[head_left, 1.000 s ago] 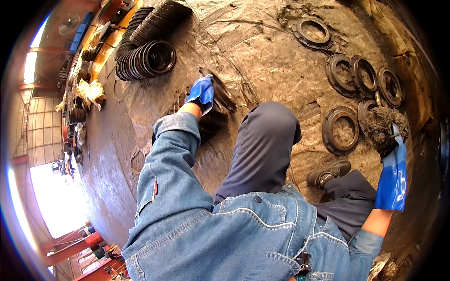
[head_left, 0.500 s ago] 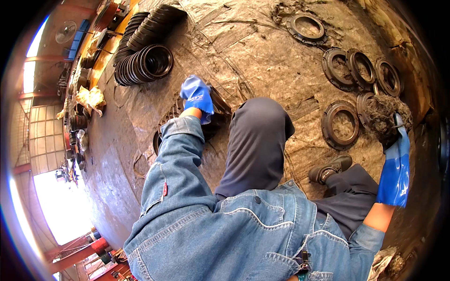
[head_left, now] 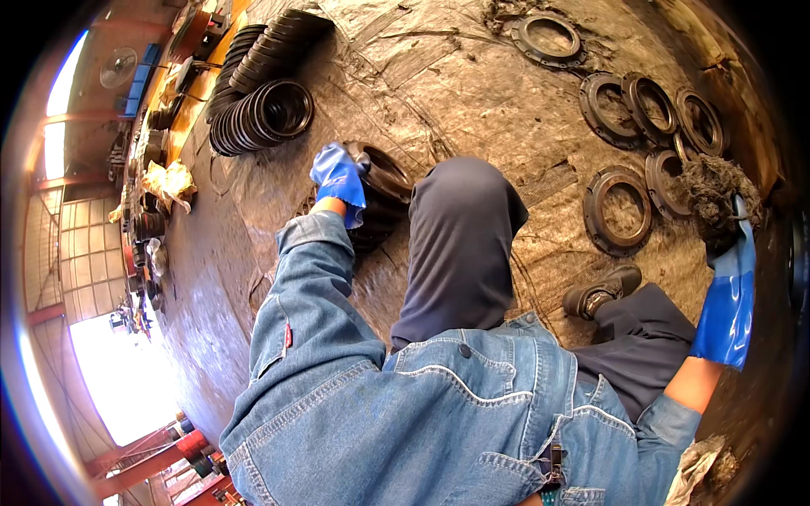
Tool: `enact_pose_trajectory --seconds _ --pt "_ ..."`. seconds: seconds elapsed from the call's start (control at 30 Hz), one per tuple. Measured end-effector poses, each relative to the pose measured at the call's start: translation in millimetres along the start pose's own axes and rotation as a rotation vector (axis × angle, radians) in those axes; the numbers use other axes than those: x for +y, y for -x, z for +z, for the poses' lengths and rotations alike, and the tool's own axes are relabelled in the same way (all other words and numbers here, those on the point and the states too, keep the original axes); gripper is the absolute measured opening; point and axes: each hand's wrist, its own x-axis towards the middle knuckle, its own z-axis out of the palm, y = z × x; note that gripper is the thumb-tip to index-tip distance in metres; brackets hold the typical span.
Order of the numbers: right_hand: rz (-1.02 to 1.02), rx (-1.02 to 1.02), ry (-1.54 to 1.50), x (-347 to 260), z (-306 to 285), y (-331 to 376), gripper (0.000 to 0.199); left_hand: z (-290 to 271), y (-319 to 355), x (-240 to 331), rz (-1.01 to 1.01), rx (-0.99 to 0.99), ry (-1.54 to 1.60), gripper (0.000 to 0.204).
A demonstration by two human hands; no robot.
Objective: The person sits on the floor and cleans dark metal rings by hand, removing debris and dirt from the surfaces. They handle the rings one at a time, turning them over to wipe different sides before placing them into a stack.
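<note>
The left hand (head_left: 339, 175), in a blue rubber glove, has its grip closed over the rim of the top black moulded rubber ring (head_left: 384, 173) of a short stack just left of the bent knee, upper centre. The ring looks stiff-edged yet flexible, fairly light and grimy (probably slick); the rim suits taking hold. That arm reaches forward, nearly straight. At right edge, the raised right hand (head_left: 726, 236) clutches a dark wad of fibrous waste (head_left: 713, 192).

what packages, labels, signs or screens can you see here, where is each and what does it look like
Small tag: on the upper left sleeve of the denim jacket, a short red strip.
Crumpled wrapping: on the floor at far left beside the stack of black rings, pale yellow and white; too blurred to tell if it is a package.
No signs or screens show.
</note>
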Motion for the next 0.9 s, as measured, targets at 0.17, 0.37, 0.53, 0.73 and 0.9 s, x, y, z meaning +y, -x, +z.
enact_pose_trajectory --seconds 0.17,0.37,0.53,0.73,0.9 --pt "-0.032 -0.078 -0.015 -12.7 -24.0 15.3 0.059 9.6 -7.2 -20.5 -0.031 -0.02 0.001 0.069" --pt "-0.201 -0.005 0.027 -28.6 -22.0 41.9 0.052 -27.9 6.8 -7.3 0.154 -0.015 0.191 0.055" --pt "-0.384 -0.099 0.053 -40.0 -5.8 45.2 0.052 -25.8 -89.1 -24.4 0.092 -0.107 0.876 0.046" --pt "-0.365 -0.596 0.024 -57.2 4.2 76.9 0.056 -149.5 -116.9 170.9 0.327 -0.263 0.464 0.044" --pt "-0.352 0.017 -0.003 -61.8 -17.8 73.0 0.052 -63.5 -3.0 383.4 1.098 -0.412 0.247 0.05"
